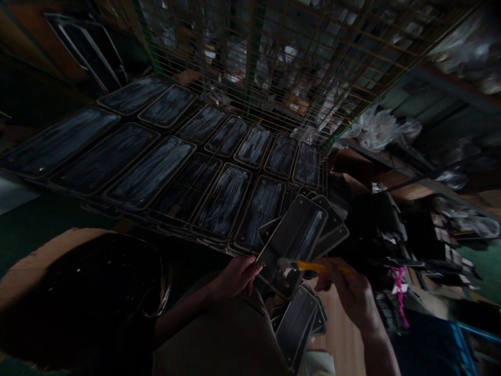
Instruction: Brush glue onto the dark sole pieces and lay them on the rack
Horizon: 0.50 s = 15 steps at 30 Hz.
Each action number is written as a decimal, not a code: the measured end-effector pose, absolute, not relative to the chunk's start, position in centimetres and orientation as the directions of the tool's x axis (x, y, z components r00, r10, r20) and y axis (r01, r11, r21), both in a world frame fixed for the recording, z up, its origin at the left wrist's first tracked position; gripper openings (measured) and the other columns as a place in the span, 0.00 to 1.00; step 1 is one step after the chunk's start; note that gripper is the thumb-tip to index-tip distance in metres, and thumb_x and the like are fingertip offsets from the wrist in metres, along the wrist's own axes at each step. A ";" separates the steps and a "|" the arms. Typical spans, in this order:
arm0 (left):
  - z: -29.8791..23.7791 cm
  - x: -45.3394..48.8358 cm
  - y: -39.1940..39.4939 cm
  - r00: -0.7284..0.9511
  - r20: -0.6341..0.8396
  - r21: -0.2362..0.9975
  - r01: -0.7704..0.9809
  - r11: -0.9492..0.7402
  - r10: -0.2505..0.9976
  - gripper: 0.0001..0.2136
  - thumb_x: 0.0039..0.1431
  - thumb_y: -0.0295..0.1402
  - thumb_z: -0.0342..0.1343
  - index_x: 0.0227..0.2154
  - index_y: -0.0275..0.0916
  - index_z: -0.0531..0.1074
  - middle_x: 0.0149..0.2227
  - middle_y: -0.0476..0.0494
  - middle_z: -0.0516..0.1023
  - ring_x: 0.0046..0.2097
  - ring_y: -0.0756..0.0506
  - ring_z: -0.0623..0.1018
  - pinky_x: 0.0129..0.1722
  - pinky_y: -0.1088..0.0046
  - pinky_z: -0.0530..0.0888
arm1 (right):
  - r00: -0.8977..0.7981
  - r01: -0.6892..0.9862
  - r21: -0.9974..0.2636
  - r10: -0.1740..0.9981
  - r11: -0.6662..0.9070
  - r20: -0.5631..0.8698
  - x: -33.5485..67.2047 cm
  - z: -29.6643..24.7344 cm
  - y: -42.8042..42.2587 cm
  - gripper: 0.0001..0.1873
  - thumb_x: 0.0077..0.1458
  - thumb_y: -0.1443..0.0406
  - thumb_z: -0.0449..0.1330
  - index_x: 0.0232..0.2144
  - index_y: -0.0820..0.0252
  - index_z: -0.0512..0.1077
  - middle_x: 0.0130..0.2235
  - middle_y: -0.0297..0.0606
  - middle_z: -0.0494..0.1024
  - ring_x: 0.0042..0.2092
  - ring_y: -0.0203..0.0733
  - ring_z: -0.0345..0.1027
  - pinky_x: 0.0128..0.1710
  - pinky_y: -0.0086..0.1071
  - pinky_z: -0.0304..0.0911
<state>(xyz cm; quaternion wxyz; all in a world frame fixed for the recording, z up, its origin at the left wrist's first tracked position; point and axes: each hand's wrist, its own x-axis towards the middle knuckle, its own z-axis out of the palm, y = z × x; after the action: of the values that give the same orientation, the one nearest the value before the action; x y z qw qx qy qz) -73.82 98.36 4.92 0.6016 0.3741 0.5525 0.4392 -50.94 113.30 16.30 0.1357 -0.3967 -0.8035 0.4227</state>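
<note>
- We see the left hand closed on the lower edge of one dark panel, which it holds tilted up over the lap, just in front of the rack.
- The right hand is closed around the yellow handle of a brush. The bristles touch the panel near its lower end.
- For good work here, we think the left hand should keep its fingers at the edge only, so the face stays free for the brush.
- We also think long strokes along the panel are best, because the coated panels show white streaks running lengthwise.
- The rack carries two rows of these coated panels, side by side and flat. A few more panels lean fanned at its right end, behind the held one.
- A pile of dark panels without visible streaks lies under the hands, near the right wrist.
- Behind the rack stands a wire cage. Inside are pale packets and boxes, too dim to name.
- Clear bags lie on the shelf to the right. We cannot tell what they contain.
</note>
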 end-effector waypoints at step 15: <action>3.8 -73.6 98.1 -0.050 -0.315 0.940 -0.156 0.304 0.948 0.17 0.62 0.48 0.47 0.29 0.38 0.64 0.16 0.54 0.65 0.17 0.51 0.68 0.16 0.80 0.62 | -0.722 0.580 -0.071 0.552 0.812 0.416 -54.1 13.1 120.3 0.12 0.65 0.59 0.52 0.44 0.58 0.72 0.33 0.31 0.80 0.26 0.34 0.73 0.23 0.25 0.62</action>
<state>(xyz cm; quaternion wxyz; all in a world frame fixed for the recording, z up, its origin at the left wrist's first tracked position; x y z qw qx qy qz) -73.58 98.11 3.75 0.5888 0.3585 0.5526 0.4685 -54.15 120.26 13.07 0.2138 -0.3051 -0.9274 -0.0321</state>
